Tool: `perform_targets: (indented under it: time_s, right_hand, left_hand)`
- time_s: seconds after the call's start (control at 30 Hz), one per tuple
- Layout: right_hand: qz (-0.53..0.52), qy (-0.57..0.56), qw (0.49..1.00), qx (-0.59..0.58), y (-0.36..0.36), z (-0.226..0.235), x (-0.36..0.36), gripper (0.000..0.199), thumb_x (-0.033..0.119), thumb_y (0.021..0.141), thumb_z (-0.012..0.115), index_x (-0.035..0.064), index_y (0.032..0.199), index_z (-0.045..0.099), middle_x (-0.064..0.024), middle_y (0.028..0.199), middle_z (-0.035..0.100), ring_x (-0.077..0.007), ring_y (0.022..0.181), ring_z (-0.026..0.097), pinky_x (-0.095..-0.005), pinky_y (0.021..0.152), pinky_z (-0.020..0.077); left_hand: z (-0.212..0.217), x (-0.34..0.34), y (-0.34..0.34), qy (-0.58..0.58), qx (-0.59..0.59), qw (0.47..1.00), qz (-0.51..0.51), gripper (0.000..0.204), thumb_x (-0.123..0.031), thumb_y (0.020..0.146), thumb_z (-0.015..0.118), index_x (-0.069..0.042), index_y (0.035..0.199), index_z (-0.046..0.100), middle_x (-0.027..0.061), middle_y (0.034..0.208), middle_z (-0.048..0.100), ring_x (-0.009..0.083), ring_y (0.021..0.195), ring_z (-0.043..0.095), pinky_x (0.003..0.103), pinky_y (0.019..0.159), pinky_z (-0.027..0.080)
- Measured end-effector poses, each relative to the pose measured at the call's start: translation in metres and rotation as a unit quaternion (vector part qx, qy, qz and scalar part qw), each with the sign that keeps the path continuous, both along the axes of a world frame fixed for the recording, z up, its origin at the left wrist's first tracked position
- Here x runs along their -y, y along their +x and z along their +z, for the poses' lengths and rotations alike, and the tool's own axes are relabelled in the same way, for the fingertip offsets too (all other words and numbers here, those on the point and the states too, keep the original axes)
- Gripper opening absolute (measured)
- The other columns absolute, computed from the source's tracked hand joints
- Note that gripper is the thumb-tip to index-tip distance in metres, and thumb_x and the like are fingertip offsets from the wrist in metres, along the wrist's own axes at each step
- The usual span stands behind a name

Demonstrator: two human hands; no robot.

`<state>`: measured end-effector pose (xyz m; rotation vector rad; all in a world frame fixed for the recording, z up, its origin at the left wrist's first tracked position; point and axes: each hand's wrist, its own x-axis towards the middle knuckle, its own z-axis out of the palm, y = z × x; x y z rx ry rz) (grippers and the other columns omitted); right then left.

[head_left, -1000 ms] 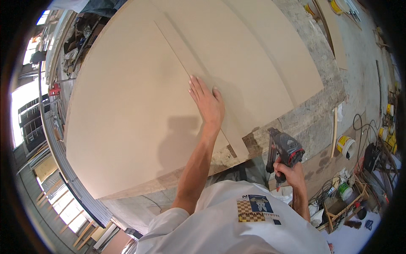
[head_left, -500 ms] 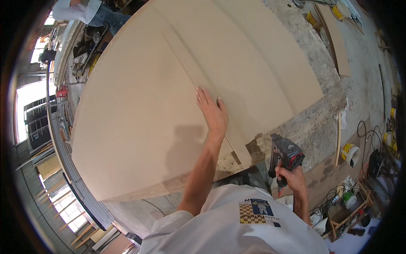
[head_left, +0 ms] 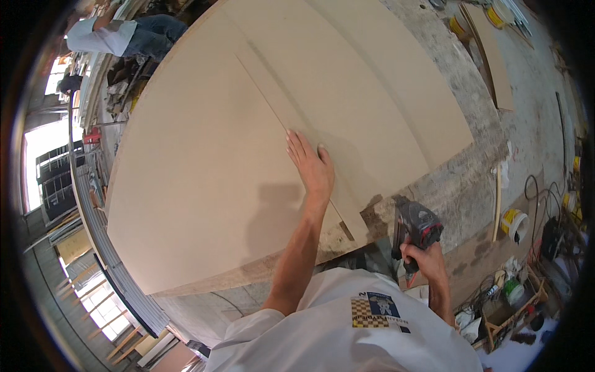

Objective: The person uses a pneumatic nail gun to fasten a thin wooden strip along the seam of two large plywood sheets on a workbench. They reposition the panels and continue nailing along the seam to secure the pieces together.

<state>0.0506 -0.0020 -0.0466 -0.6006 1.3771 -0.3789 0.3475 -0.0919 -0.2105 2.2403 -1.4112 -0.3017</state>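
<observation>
My left hand (head_left: 313, 168) lies flat, fingers stretched, across the seam where a long narrow strip of board (head_left: 348, 209) meets a large beige panel (head_left: 186, 186). In my right hand (head_left: 426, 260) is a black and grey nail gun (head_left: 418, 223) with red trim, held by its handle. The nail gun is off the panel, above the near edge of the worktable (head_left: 455, 170). To the right of the strip lies another beige board (head_left: 396, 124) with a darker band along it.
At the far left a person (head_left: 133, 37) in a light shirt and jeans stands beyond the panel. A leaning board (head_left: 489, 59), white-and-yellow buckets (head_left: 514, 224) and a wooden tool crate (head_left: 509, 313) are on the right. A wooden stick (head_left: 497, 203) rests against the table side; cables (head_left: 538, 192) lie nearby.
The nail gun in my right hand has shifted very slightly left. My left hand stays in place. The person at the far left has come further into view.
</observation>
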Motion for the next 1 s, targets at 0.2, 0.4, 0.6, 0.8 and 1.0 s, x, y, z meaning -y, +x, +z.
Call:
perform_targets:
  time_s: [0.2, 0.4, 0.6, 0.8, 1.0]
  right_hand:
    - [-0.008, -0.003, 1.000, -0.006, 0.000, -0.001, 0.002, 0.010, 0.008, 0.086, 0.074, 0.0019, 0.083, 0.066, -0.0036, 0.070, 0.064, -0.0118, 0.061, 0.058, -0.0304, 0.056, 0.0460]
    - [0.008, 0.003, 1.000, -0.019, -0.014, -0.007, -0.013, 0.058, 0.003, 0.085, 0.067, 0.0027, 0.143, 0.057, -0.0028, 0.076, 0.060, -0.0122, 0.061, 0.055, -0.0306, 0.056, 0.0437]
    - [0.014, 0.002, 1.000, -0.028, -0.015, -0.008, -0.019, 0.060, 0.002, 0.085, 0.066, 0.0025, 0.144, 0.056, -0.0030, 0.077, 0.060, -0.0119, 0.060, 0.054, -0.0301, 0.056, 0.0438]
    - [0.018, 0.013, 0.999, -0.028, -0.015, -0.008, -0.022, 0.060, 0.002, 0.084, 0.067, 0.0017, 0.143, 0.056, -0.0033, 0.077, 0.061, -0.0120, 0.060, 0.054, -0.0298, 0.056, 0.0443]
    - [0.023, 0.016, 0.999, -0.016, -0.017, -0.008, -0.024, 0.061, 0.002, 0.084, 0.067, 0.0013, 0.144, 0.055, -0.0030, 0.077, 0.061, -0.0118, 0.061, 0.054, -0.0294, 0.056, 0.0444]
  left_hand:
    - [-0.012, 0.002, 0.006, -0.003, 0.037, 0.999, -0.016, 0.069, -0.016, 0.098, 0.059, 0.015, 0.151, 0.029, 0.0336, 0.163, 0.022, 0.0477, 0.151, 0.023, 0.054, 0.125, 0.019]
    - [-0.013, 0.003, 0.004, -0.036, 0.016, 0.999, -0.016, 0.068, -0.017, 0.099, 0.057, 0.014, 0.152, 0.029, 0.0315, 0.163, 0.023, 0.0459, 0.152, 0.022, 0.052, 0.126, 0.018]
    - [-0.017, 0.000, 0.007, -0.032, 0.035, 0.999, -0.013, 0.067, -0.018, 0.100, 0.057, 0.015, 0.152, 0.029, 0.0312, 0.163, 0.024, 0.0441, 0.153, 0.022, 0.052, 0.126, 0.017]
    - [-0.016, 0.002, 0.008, -0.029, 0.019, 0.999, -0.016, 0.066, -0.018, 0.100, 0.056, 0.015, 0.150, 0.031, 0.0351, 0.162, 0.022, 0.0498, 0.151, 0.022, 0.057, 0.124, 0.019]
    - [-0.015, 0.005, 0.005, -0.032, 0.011, 0.999, -0.007, 0.066, -0.017, 0.099, 0.054, 0.017, 0.150, 0.029, 0.0349, 0.162, 0.021, 0.0490, 0.152, 0.020, 0.057, 0.125, 0.016]
